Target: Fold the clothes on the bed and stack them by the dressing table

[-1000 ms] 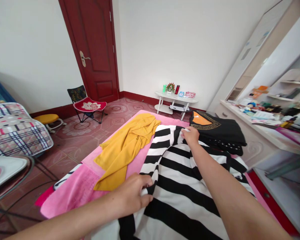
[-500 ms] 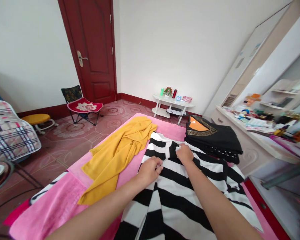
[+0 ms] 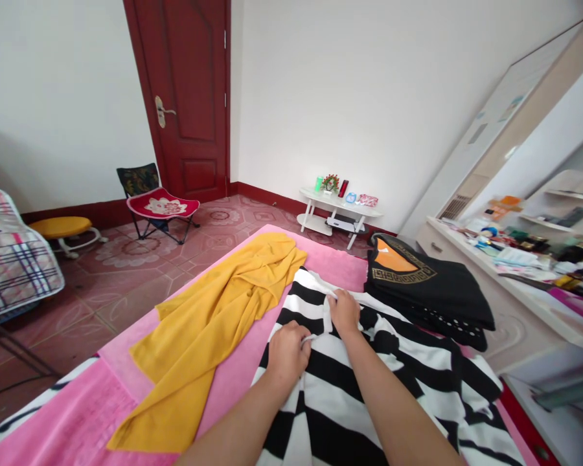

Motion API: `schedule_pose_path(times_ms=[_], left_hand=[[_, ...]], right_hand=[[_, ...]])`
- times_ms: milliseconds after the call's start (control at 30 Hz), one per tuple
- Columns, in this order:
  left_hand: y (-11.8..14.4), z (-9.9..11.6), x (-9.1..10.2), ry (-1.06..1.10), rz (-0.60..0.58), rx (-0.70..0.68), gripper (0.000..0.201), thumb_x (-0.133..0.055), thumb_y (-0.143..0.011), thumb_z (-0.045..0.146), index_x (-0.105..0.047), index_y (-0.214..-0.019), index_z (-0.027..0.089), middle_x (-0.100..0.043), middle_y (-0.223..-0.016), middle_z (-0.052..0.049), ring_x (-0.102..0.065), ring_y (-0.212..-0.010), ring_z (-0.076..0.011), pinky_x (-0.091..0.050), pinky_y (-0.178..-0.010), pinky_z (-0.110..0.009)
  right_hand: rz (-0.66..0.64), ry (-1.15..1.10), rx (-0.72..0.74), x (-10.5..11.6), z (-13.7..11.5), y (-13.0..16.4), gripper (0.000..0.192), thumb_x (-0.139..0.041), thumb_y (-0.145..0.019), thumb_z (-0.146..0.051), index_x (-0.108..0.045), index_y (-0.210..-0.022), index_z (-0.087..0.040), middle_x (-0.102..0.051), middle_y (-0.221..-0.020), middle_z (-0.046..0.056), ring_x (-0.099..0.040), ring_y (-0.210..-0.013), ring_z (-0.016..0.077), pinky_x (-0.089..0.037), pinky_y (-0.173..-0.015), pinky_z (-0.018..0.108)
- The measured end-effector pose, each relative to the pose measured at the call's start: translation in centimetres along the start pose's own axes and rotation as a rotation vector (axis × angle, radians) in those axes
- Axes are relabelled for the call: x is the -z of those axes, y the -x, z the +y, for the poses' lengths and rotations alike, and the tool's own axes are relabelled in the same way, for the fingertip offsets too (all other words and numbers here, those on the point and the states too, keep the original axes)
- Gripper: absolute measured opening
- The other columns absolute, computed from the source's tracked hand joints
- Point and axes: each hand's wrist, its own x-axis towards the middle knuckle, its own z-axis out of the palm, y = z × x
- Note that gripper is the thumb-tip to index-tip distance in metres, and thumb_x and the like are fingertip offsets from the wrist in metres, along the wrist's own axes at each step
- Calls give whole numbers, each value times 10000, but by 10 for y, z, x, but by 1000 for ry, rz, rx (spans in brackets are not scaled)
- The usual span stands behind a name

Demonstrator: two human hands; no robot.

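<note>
A black-and-white striped shirt point(image 3: 337, 369) lies spread over the pink bedcover point(image 3: 245, 349) in front of me. My left hand point(image 3: 289, 353) pinches a bit of its front placket, with the fingers curled in. Further up, toward the collar, my right hand point(image 3: 344, 312) grips the placket's edge between thumb and fingers. The cloth right of that hand is bunched in folds. Left of the shirt lies a yellow garment point(image 3: 223, 317), loosely creased. Beyond the shirt, at the right, rests a stack of folded black clothes point(image 3: 432, 278), the top one with an orange inside neckline and gold trim.
A cluttered white dresser point(image 3: 525, 285) stands close on the right. A small white table point(image 3: 340, 204) with a plant is by the far wall. A red folding chair point(image 3: 162, 206), a yellow stool point(image 3: 63, 228) and a plaid-covered seat point(image 3: 17, 259) stand at left.
My right hand has moved left along the shirt, nearer the left hand, and the cloth at its right is more bunched. My left hand has shifted slightly left and down. The view has turned a little.
</note>
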Motion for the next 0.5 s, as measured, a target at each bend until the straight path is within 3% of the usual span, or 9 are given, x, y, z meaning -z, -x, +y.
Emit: schedule_pose_path(times_ms=[167, 333, 433, 500], left_hand=[[-2, 14, -6, 171, 18, -104, 211, -481, -810, 142, -654, -890, 232, -574, -848, -10, -562, -751, -144, -409, -658, -249], [0, 16, -16, 97, -46, -121, 127, -537, -799, 190, -661, -828, 190, -554, -879, -56, -536, -843, -201, -453, -734, -315], [3, 15, -17, 113, -20, -163, 137, -541, -813, 222, -670, -832, 180, -564, -957, -79, -519, -917, -228, -463, -814, -370], [5, 15, -17, 149, 6, -176, 173, -516, -829, 211, -685, -846, 176, -574, -1039, -94, -513, -987, -243, -453, -880, -400]], right_hand=[[93, 22, -50, 6, 16, -6, 349, -332, -933, -342, -624, -966, -152, -635, -963, 113, -568, -901, 243, -360, -765, 336], [102, 9, -7, 14, 10, -4, 230, -448, -849, -223, -638, -968, -172, -639, -982, 108, -554, -952, 262, -371, -824, 363], [109, -132, 270, 17, -10, 0, 308, -407, -875, -218, -584, -1125, -188, -588, -1191, 90, -486, -1128, 234, -331, -968, 366], [-4, -200, 506, 12, -23, 1, 377, -382, -906, -272, -514, -1253, -209, -499, -1344, 64, -386, -1263, 213, -273, -1049, 375]])
